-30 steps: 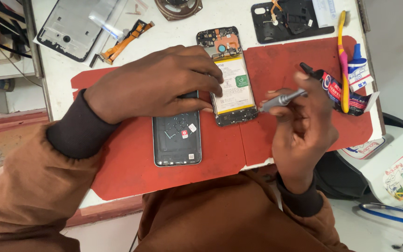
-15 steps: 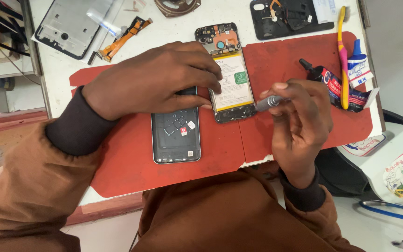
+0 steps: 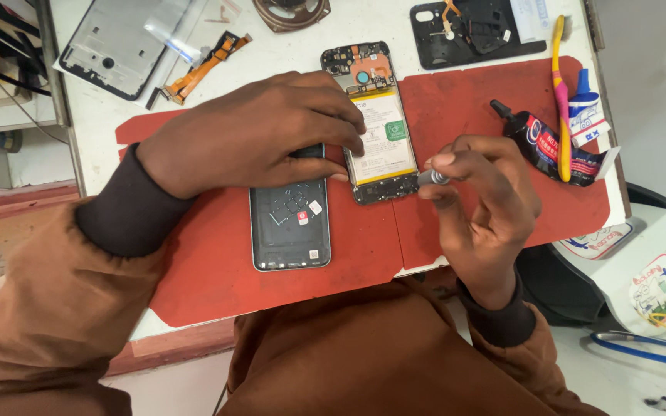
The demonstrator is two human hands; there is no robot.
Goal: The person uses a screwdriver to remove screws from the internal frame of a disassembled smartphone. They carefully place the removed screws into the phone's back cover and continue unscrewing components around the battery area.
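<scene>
The opened phone (image 3: 375, 127) lies mid-desk on the red mat (image 3: 495, 92), battery showing. The left hand (image 3: 260, 131) presses flat on it, fingers spread. Beside its lower right corner, the right hand (image 3: 479, 196) pinches a grey screwdriver (image 3: 433, 178). A phone back cover (image 3: 290, 223) lies alongside, near the front edge.
</scene>
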